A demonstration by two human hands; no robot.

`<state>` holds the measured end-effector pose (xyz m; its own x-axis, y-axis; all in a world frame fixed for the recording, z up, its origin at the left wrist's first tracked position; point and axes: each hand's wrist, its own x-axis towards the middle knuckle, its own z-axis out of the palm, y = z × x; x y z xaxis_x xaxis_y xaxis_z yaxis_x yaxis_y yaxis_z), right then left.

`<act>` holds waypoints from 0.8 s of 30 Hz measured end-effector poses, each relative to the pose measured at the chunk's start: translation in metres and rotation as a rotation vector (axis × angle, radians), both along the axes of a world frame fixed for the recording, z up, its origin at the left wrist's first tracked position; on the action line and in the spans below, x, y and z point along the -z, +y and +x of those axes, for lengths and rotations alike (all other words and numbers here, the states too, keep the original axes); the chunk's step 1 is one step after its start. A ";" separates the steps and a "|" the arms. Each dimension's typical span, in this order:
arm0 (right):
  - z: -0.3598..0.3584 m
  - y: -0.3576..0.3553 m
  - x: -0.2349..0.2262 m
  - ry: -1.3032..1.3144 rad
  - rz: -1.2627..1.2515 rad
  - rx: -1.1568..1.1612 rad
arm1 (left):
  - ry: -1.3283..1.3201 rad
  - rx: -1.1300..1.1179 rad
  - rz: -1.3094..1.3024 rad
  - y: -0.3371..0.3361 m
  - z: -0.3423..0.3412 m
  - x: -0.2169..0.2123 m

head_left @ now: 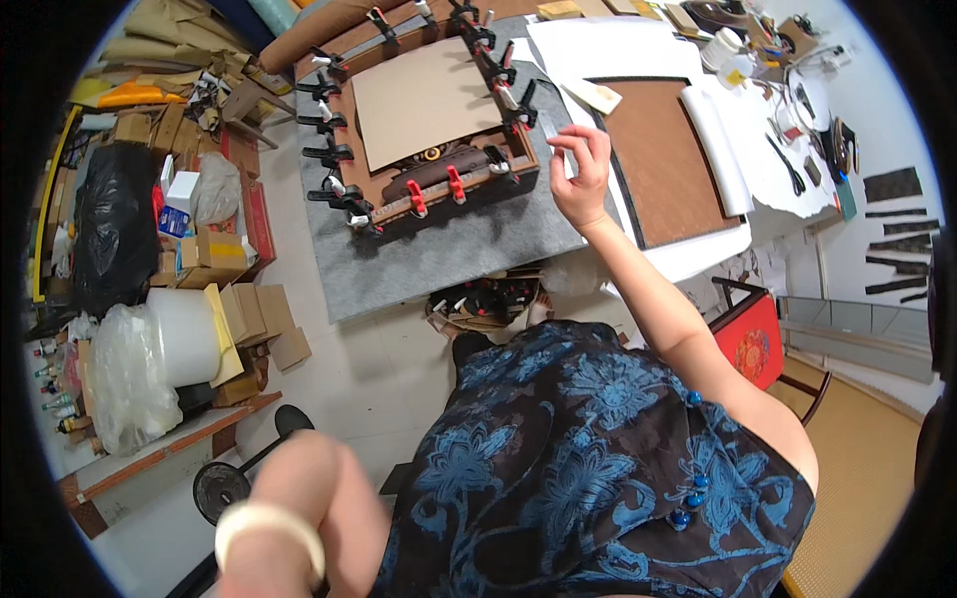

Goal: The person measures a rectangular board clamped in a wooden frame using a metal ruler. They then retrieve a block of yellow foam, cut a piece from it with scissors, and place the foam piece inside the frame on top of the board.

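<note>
My right hand (581,177) hovers by the right side of a clamped wooden frame (513,171), thumb and curved fingers apart, with nothing visible between them. Black spring clamps (327,152) grip the frame's sides, and two red clamps (456,184) sit on its near edge. A beige board (424,105) lies inside the frame, partly covering a dark brown piece with a round brass-coloured fitting (433,154). At the lower left, my left arm is bent back, a pale bangle at the wrist. Only a blurred bit of my left hand (254,580) shows at the picture's bottom edge; its fingers are hidden.
Grey felt (369,271) covers the table under the frame. To the right lie a brown panel (658,159), a white roll (716,149) and black scissors (788,164). Boxes (214,257) and plastic bags crowd the left. A red chair (750,339) stands at right.
</note>
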<state>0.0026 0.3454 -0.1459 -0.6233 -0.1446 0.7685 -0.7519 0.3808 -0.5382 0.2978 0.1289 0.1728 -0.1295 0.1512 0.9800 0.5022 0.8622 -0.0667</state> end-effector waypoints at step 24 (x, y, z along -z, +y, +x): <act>-0.115 -0.289 0.094 -0.033 1.258 -0.432 | -1.192 -1.373 0.668 -0.144 -0.086 0.533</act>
<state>-0.1121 0.0569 -0.2400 -0.3636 -0.9303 -0.0476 -0.9309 0.3648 -0.0177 0.2115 -0.0150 -0.3601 -0.3555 -0.9210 0.1592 -0.9018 0.3828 0.2006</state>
